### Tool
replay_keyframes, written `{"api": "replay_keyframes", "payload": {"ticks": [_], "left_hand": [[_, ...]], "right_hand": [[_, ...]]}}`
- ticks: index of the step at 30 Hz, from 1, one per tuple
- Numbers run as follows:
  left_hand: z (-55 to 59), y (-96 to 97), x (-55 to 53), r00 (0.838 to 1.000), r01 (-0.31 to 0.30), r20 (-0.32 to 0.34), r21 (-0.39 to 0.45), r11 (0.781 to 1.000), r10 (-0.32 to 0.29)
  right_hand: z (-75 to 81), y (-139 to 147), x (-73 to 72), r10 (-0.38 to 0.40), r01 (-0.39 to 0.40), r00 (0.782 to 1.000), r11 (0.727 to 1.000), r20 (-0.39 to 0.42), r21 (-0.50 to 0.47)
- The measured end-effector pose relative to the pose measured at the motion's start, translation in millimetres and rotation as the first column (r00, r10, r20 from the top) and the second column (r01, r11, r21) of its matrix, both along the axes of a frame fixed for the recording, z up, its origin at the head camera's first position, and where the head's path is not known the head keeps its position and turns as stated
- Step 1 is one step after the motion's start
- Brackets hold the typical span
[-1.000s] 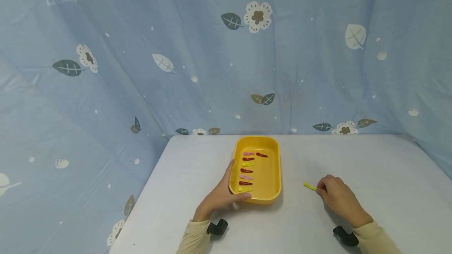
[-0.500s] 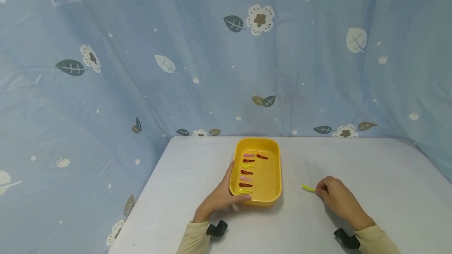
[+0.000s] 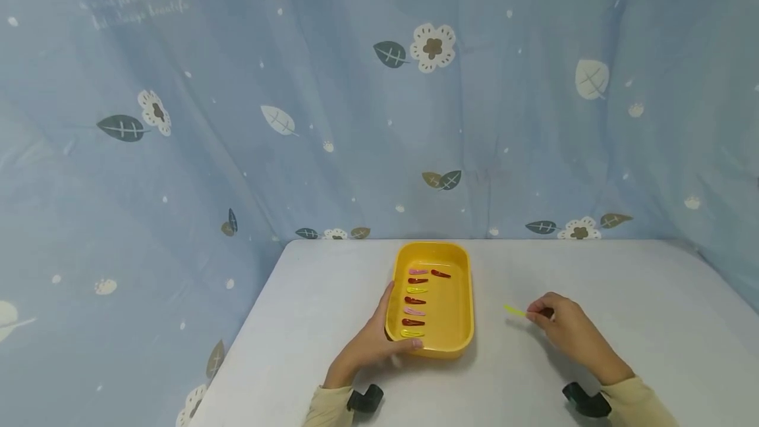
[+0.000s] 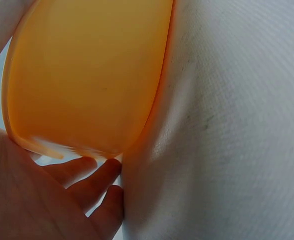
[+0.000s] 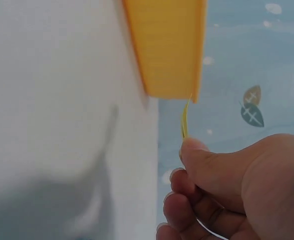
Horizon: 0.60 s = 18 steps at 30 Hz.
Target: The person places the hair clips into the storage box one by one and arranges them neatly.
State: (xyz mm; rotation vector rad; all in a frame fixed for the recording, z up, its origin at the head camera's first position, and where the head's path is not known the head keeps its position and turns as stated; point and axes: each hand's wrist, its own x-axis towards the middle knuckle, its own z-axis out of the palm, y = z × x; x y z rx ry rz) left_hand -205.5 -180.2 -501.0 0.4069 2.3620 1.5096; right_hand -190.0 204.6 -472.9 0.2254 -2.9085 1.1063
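Note:
A yellow hair clip (image 3: 514, 310) is pinched between the thumb and fingertips of my right hand (image 3: 566, 331), lifted a little over the table to the right of the tray. In the right wrist view the clip (image 5: 184, 117) points away from the thumb. My left hand (image 3: 369, 342) grips the near left corner of the yellow tray (image 3: 449, 312), thumb at the near rim and fingers along the left side. Inside the tray a left column holds several pink, red and yellow hair clips (image 3: 414, 312). One red hair clip (image 3: 441, 273) lies right of the column's top.
The white table (image 3: 622, 288) meets a blue patterned curtain (image 3: 504, 117) at its far edge. A black wrist device (image 3: 365, 399) sits at the left wrist, and another black device (image 3: 586, 402) at the right wrist.
My right hand has raised the yellow hair clip slightly off the table and drifted a little left. The left hand keeps its hold on the tray. The head view has tilted up slightly.

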Motion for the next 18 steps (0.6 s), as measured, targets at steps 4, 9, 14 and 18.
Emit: {"api": "replay_keyframes", "payload": {"ticks": [4, 9, 14, 18], "left_hand": [[-1.5, 0.1, 1.2, 1.000, 0.003, -0.002, 0.003, 1.000, -0.003], [-4.8, 0.9, 2.6, 1.000, 0.011, -0.004, 0.008, 1.000, -0.011], [-5.3, 1.2, 2.9, 1.000, 0.001, 0.004, 0.007, 1.000, -0.001], [-3.3, 1.9, 3.2, 1.000, -0.007, 0.000, 0.002, 1.000, 0.007]], "right_hand": [[2.9, -3.7, -4.1, 0.025, -0.028, 0.998, 0.999, -0.056, -0.042], [6.1, -7.2, -8.0, 0.040, -0.048, 0.994, 0.996, -0.100, -0.076], [12.0, -12.3, -14.9, 0.032, -0.038, 0.996, 0.996, -0.078, -0.078], [17.8, -16.7, -22.4, 0.040, -0.046, 0.997, 0.996, -0.071, -0.081]]}}
